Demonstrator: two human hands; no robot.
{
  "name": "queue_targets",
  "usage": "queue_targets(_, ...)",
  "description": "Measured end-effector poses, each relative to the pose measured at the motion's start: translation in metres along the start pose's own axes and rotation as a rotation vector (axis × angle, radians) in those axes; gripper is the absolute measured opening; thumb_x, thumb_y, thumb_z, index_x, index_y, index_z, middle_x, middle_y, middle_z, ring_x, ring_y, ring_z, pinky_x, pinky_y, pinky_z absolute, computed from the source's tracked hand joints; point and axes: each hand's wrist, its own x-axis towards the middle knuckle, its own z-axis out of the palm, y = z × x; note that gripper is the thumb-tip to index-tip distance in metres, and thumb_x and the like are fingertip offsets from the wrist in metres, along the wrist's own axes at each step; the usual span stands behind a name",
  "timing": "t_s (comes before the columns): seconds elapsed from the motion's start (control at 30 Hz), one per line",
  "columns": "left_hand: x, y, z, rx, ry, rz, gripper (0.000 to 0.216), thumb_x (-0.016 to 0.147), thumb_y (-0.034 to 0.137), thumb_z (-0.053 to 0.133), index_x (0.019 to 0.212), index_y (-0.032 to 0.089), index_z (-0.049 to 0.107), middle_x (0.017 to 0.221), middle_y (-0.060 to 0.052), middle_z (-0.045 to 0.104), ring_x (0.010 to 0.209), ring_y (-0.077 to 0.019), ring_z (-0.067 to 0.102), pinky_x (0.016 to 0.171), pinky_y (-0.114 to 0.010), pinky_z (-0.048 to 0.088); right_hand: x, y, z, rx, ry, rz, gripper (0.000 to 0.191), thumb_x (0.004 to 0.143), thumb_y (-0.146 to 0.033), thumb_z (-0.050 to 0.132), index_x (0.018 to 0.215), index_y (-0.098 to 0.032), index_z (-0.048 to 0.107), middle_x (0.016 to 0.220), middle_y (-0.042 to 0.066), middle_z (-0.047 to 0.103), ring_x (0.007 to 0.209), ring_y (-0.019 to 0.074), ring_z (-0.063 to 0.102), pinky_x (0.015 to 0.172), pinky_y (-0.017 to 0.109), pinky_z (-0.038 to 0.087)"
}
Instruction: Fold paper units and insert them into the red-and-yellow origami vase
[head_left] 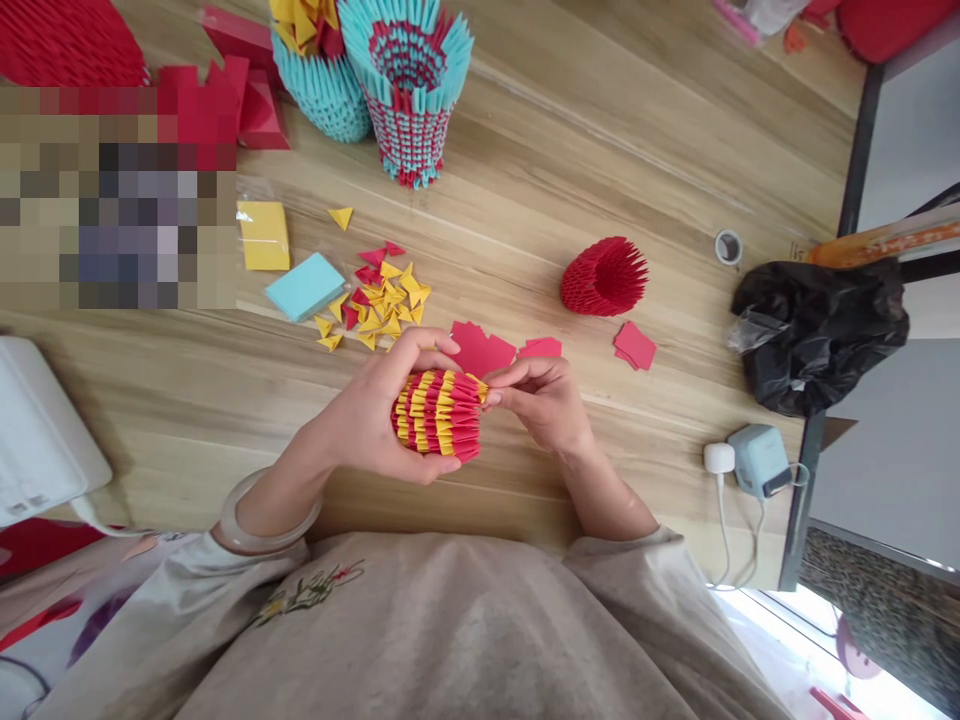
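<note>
Head-worn, facing steeply down, close above table (637, 150)

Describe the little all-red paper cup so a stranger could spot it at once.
Start at the wooden table and go from the right hand away from the body, toward the black bag. The red cup lies on its side there, its rim spiky. Unlike the held striped piece and the teal vases, it is one colour, red.

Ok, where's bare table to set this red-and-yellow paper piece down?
Bare wood lies left of the left hand, which cups the red-and-yellow paper piece, toward the white device, and right of the right hand, before the white plug. Ahead it is crowded: folded triangles, red paper squares.
</note>
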Motion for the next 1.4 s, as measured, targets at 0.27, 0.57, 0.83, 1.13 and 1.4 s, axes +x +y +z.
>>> queue_targets(0.27,-0.001,0.001,0.000,-0.031,0.004,-0.015,0.083,0.051,0.033,0.080,0.121,0.028,0.037,0.110,-0.008,0.058,0.104,-0.0327,0.062,0.084,-0.045,0.052,-0.007,-0.008,0.005,-0.165,0.080,-0.095,0.018,0.053,-0.023,0.088,0.065,-0.020,0.074,0.066,0.000,0.074,0.059,0.0125,0.068,0.060,0.023,0.058)
queue_targets(0.57,0.001,-0.003,0.005,-0.397,-0.063,0.000,0.080,0.052,0.026,0.080,0.118,0.031,0.035,0.102,-0.005,0.060,0.079,-0.0236,0.067,0.065,-0.035,0.053,-0.005,-0.012,0.003,-0.072,-0.016,-0.063,0.018,0.053,-0.026,0.088,0.063,-0.020,0.074,0.064,0.000,0.074,0.054,0.0126,0.067,0.056,0.024,0.059)
queue_targets(0.83,0.003,0.000,0.007,-0.381,-0.053,0.035,0.081,0.049,0.028,0.080,0.116,0.030,0.034,0.100,-0.006,0.061,0.081,-0.0257,0.067,0.065,-0.037,0.054,0.001,-0.004,-0.003,-0.004,-0.049,-0.041,0.017,0.053,-0.025,0.088,0.064,-0.020,0.075,0.066,0.002,0.075,0.055,0.0125,0.068,0.057,0.024,0.059)
queue_targets(1.13,0.001,-0.002,0.006,-0.359,-0.040,0.020,0.083,0.050,0.029,0.080,0.118,0.030,0.033,0.102,-0.005,0.060,0.081,-0.0258,0.067,0.066,-0.037,0.053,0.002,-0.004,-0.005,0.037,-0.097,-0.011,0.017,0.054,-0.024,0.088,0.065,-0.021,0.075,0.066,0.002,0.074,0.053,0.0123,0.067,0.054,0.023,0.059)
queue_targets(1.4,-0.001,-0.003,0.007,-0.351,-0.039,-0.011,0.083,0.048,0.028,0.080,0.118,0.030,0.035,0.101,-0.006,0.058,0.083,-0.0277,0.066,0.064,-0.039,0.053,0.000,-0.006,-0.005,-0.062,-0.052,-0.035,0.016,0.054,-0.024,0.087,0.065,-0.021,0.075,0.063,0.002,0.074,0.053,0.0131,0.067,0.055,0.025,0.059)
